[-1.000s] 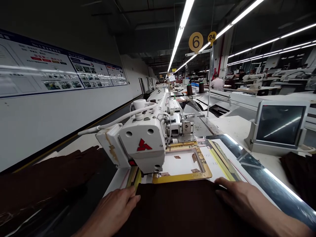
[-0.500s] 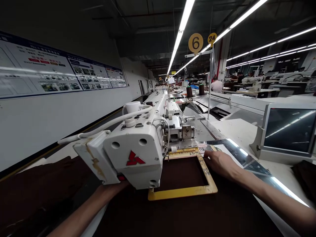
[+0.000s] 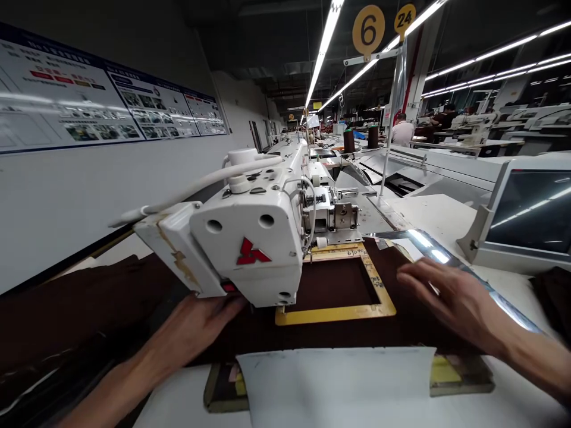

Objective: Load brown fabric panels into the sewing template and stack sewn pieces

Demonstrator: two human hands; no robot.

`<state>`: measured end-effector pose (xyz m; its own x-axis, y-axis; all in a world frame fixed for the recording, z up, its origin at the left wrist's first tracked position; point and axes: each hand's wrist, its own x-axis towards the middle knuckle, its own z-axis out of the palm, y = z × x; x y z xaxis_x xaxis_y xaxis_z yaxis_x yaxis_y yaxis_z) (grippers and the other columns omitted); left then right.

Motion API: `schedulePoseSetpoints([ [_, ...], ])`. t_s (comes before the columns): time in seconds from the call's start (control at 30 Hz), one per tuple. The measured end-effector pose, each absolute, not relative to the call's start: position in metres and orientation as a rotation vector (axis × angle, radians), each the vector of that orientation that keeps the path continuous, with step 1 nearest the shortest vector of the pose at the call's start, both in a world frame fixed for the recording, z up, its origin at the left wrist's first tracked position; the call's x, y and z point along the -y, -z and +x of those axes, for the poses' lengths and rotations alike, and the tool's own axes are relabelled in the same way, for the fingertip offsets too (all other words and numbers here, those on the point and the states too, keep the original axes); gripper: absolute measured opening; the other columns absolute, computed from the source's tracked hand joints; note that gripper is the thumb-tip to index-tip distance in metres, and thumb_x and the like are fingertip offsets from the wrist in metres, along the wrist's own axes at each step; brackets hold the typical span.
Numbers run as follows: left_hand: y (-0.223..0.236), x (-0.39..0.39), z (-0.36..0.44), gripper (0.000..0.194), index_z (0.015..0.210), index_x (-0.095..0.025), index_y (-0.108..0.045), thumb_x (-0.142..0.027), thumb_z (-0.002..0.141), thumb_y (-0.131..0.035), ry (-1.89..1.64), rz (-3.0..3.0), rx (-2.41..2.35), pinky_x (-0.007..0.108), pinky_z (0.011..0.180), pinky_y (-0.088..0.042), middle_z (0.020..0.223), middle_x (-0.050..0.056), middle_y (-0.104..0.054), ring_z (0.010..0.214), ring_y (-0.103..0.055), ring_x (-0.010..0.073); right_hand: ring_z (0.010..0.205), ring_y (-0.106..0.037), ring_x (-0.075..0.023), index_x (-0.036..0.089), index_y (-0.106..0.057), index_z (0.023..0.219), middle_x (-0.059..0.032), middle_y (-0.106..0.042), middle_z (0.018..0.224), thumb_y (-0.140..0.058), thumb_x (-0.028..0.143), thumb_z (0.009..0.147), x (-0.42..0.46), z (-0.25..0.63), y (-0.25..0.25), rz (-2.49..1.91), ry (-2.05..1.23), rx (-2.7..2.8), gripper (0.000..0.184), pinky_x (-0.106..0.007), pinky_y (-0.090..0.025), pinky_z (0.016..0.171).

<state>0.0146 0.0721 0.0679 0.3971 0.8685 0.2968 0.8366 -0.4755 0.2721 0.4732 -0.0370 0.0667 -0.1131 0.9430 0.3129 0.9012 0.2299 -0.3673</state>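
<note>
A dark brown fabric panel [image 3: 401, 324] lies flat under the head of a white sewing machine [image 3: 250, 238], framed by a yellow rectangular clamp [image 3: 339, 312]. My left hand [image 3: 196, 324] rests flat on the fabric just under the left side of the machine head, fingers stretched out. My right hand [image 3: 450, 297] hovers over or presses on the fabric's right side, fingers spread, beside a clear plastic template edge [image 3: 428, 249]. A white sheet [image 3: 339, 383] lies at the near edge, in front of the fabric.
A touchscreen panel [image 3: 530, 214] stands at the right. More brown fabric [image 3: 66, 315] is piled at the left. Thread cones [image 3: 349, 141] and other machines stretch behind, with a person [image 3: 404, 132] seated far off. A wall with posters [image 3: 89, 113] runs along the left.
The brown fabric was pushed forward under the yellow clamp. My right hand went to the clamp's far corner, then drew back to the right. A white sheet now shows at the near edge.
</note>
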Motion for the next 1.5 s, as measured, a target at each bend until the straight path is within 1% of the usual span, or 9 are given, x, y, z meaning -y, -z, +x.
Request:
schedulePoseSetpoints([
  [0.17, -0.074, -0.017, 0.025, 0.032, 0.124, -0.03, -0.069, -0.046, 0.096, -0.069, -0.331, 2.738, -1.058, 0.028, 0.091, -0.056, 0.118, 0.001, -0.07, 0.106, -0.067, 0.0227, 0.091, -0.063, -0.0222, 0.029, -0.061, 0.119, -0.0048, -0.063, 0.108, -0.051, 0.041, 0.106, 0.092, 0.436, -0.058, -1.509, -0.166, 2.368, 0.021, -0.036, -0.051, 0.075],
  [0.23, -0.076, -0.008, 0.037, 0.014, 0.109, -0.027, -0.069, -0.035, 0.104, -0.059, -0.197, 2.774, -0.974, 0.032, 0.086, -0.054, 0.105, 0.002, -0.068, 0.096, -0.066, 0.0222, 0.085, -0.061, -0.0235, 0.024, -0.061, 0.1, -0.0053, -0.061, 0.099, -0.051, 0.037, 0.106, 0.091, 0.426, -0.048, -1.535, -0.089, 2.445, 0.017, -0.039, -0.048, 0.073],
  [0.33, -0.076, -0.009, 0.049, 0.03, 0.086, -0.022, -0.061, -0.023, 0.11, -0.042, -0.187, 2.867, -0.898, 0.036, 0.079, -0.051, 0.09, 0.003, -0.062, 0.081, -0.061, 0.0207, 0.078, -0.057, -0.0211, 0.022, -0.053, 0.083, -0.0041, -0.057, 0.088, -0.044, 0.03, 0.108, 0.081, 0.421, -0.043, -1.513, 0.018, 2.482, 0.028, -0.038, -0.044, 0.07],
  [0.47, -0.072, -0.019, 0.051, 0.019, 0.102, -0.019, -0.063, -0.012, 0.106, -0.045, -0.659, 3.017, -0.826, 0.036, 0.084, -0.053, 0.096, 0.006, -0.065, 0.091, -0.065, 0.0214, 0.073, -0.057, -0.0191, 0.02, -0.058, 0.096, -0.0045, -0.058, 0.087, -0.038, 0.021, 0.109, 0.072, 0.427, -0.054, -1.459, 0.222, 2.368, 0.023, -0.035, -0.043, 0.067],
  [0.6, -0.063, -0.017, 0.04, 0.021, 0.114, -0.016, -0.063, -0.006, 0.102, -0.049, -0.831, 3.053, -0.719, 0.035, 0.103, -0.052, 0.114, 0.01, -0.071, 0.113, -0.067, 0.022, 0.098, -0.067, -0.0218, 0.019, -0.06, 0.122, -0.0097, -0.067, 0.116, -0.037, 0.017, 0.109, 0.08, 0.435, -0.058, -1.341, 0.237, 2.39, 0.026, -0.037, -0.051, 0.082],
  [0.73, -0.055, 0.0, 0.022, 0.032, 0.132, -0.021, -0.063, -0.018, 0.101, -0.056, -0.487, 3.008, -0.811, 0.037, 0.113, -0.05, 0.137, 0.009, -0.067, 0.128, -0.063, 0.025, 0.111, -0.069, -0.028, 0.02, -0.067, 0.125, -0.0102, -0.069, 0.13, -0.05, 0.036, 0.107, 0.103, 0.435, -0.049, -1.311, 0.232, 2.487, 0.029, -0.044, -0.059, 0.091],
  [0.83, -0.055, 0.01, 0.012, 0.057, 0.154, -0.029, -0.048, -0.04, 0.1, -0.065, -0.313, 2.992, -0.93, 0.039, 0.113, -0.051, 0.153, 0.005, -0.055, 0.136, -0.057, 0.0285, 0.116, -0.069, -0.0352, 0.018, -0.067, 0.134, -0.0131, -0.064, 0.139, -0.055, 0.054, 0.102, 0.114, 0.433, -0.043, -1.391, 0.276, 2.497, 0.049, -0.051, -0.063, 0.089],
  [1.13, -0.043, -0.017, 0.018, 0.073, 0.164, -0.027, -0.024, -0.049, 0.103, -0.06, -0.195, 2.923, -0.944, 0.049, 0.122, -0.037, 0.164, 0.007, -0.033, 0.149, -0.038, 0.0301, 0.13, -0.057, -0.0398, 0.014, -0.06, 0.143, -0.0166, -0.053, 0.146, -0.051, 0.061, 0.102, 0.09, 0.444, -0.019, -1.563, 0.174, 2.454, 0.063, -0.061, -0.057, 0.101],
  [1.5, -0.037, 0.016, 0.006, 0.082, 0.166, -0.031, -0.014, -0.06, 0.101, -0.056, -0.197, 2.908, -0.998, 0.047, 0.12, -0.042, 0.165, 0.004, -0.033, 0.149, -0.039, 0.0313, 0.13, -0.059, -0.0322, 0.023, -0.058, 0.147, -0.0034, -0.047, 0.153, -0.055, 0.061, 0.099, 0.108, 0.452, 0.01, -1.472, 0.635, 2.498, 0.061, -0.047, -0.064, 0.095],
])
